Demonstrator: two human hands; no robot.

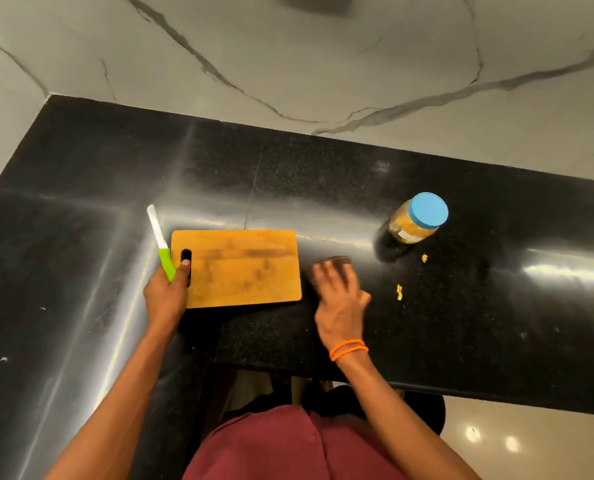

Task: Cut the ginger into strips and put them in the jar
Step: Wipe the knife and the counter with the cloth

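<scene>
A bare wooden cutting board (240, 268) lies on the black counter (496, 306). My left hand (167, 292) grips its left end, thumb by the handle slot, and also holds a green-handled knife (160, 244) whose white blade points away. My right hand (340, 299) is blurred, fingers spread, just right of the board over a dark round thing (337, 261) that I cannot identify. The jar (418, 220) with a blue lid on stands at the right, filled with yellowish ginger. Two small ginger scraps (399, 292) lie on the counter near it.
The counter is L-shaped and meets a marble wall (288, 64) behind. Its front edge runs just below my right wrist, with floor beyond at the lower right. An orange band circles my right wrist.
</scene>
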